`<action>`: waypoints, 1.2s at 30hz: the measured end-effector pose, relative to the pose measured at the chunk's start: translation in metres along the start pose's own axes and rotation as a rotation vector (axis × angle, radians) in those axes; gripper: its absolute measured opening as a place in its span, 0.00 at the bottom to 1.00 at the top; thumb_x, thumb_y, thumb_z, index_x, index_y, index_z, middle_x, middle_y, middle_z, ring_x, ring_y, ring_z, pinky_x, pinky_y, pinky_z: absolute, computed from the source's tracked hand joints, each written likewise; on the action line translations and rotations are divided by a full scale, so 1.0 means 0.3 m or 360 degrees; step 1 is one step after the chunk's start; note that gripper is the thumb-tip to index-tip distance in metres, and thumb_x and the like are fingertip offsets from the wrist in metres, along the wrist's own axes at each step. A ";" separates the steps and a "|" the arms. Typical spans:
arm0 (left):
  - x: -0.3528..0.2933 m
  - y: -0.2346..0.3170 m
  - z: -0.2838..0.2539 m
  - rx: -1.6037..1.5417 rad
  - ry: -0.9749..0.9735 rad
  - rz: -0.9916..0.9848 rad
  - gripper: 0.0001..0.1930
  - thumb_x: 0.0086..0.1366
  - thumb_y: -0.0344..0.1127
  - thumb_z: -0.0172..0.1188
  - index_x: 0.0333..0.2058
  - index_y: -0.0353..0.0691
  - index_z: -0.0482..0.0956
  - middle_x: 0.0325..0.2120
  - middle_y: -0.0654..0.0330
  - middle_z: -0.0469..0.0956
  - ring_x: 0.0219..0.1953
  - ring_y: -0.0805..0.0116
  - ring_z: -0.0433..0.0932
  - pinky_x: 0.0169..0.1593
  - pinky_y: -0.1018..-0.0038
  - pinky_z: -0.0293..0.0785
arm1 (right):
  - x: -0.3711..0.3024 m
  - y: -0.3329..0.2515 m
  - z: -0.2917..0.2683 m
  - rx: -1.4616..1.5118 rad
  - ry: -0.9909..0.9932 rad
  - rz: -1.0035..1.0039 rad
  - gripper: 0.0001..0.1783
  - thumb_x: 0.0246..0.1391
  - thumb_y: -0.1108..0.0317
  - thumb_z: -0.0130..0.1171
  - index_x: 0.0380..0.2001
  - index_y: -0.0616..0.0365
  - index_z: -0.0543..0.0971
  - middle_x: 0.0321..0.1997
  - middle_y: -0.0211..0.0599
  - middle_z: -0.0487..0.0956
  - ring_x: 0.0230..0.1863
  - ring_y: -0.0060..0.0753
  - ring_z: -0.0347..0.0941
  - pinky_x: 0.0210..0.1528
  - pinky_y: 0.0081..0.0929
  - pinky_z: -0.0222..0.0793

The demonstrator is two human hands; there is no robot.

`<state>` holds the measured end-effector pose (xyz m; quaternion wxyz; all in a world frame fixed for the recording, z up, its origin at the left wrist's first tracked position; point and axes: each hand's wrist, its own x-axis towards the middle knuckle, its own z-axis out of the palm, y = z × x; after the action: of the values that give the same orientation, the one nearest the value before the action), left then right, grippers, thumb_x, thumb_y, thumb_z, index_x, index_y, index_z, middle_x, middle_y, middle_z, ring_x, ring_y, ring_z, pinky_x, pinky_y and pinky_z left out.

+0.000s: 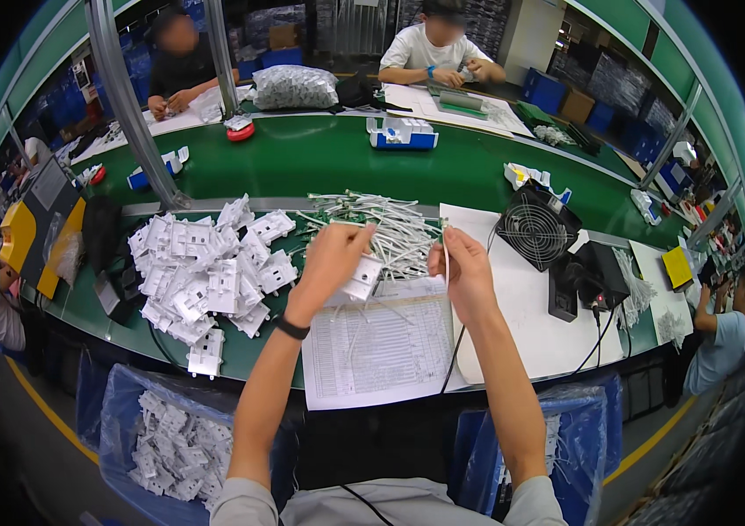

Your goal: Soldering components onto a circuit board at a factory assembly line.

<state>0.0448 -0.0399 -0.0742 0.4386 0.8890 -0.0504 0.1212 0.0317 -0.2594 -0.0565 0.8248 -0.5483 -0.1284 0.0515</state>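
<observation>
My left hand (334, 261) is closed on a white plastic housing (361, 280) with a small dark hole, held above a printed sheet (377, 351). In a pinch, my right hand (467, 267) holds a thin white cable (447, 260) upright, its upper end near a small tip I cannot make out. Behind both hands spreads a heap of white cables (390, 232) with greenish ends. Left of my left hand lies a large pile of similar white housings (214, 272).
A black fan (537, 230) and a black power box (600, 272) stand on the right. Blue-lined bins (118, 412) sit below the table edge. A green conveyor belt (302, 158) runs across behind, carrying a blue-and-white tray (403, 136). Two people work opposite.
</observation>
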 end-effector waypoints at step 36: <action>-0.123 0.109 0.069 -0.2965 -0.1018 -0.0717 0.31 0.69 0.63 0.53 0.48 0.34 0.72 0.33 0.59 0.70 0.23 0.75 0.62 0.23 0.78 0.58 | -0.085 -0.081 0.027 -0.1017 0.0102 -0.0676 0.03 0.57 0.74 0.64 0.34 0.62 0.83 0.33 0.31 0.81 0.33 0.20 0.72 0.35 0.20 0.65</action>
<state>0.0064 -0.0770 -0.0709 0.9368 0.1721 -0.0711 -0.2961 0.0036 -0.2673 -0.0353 0.6083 -0.7402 -0.2228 -0.1802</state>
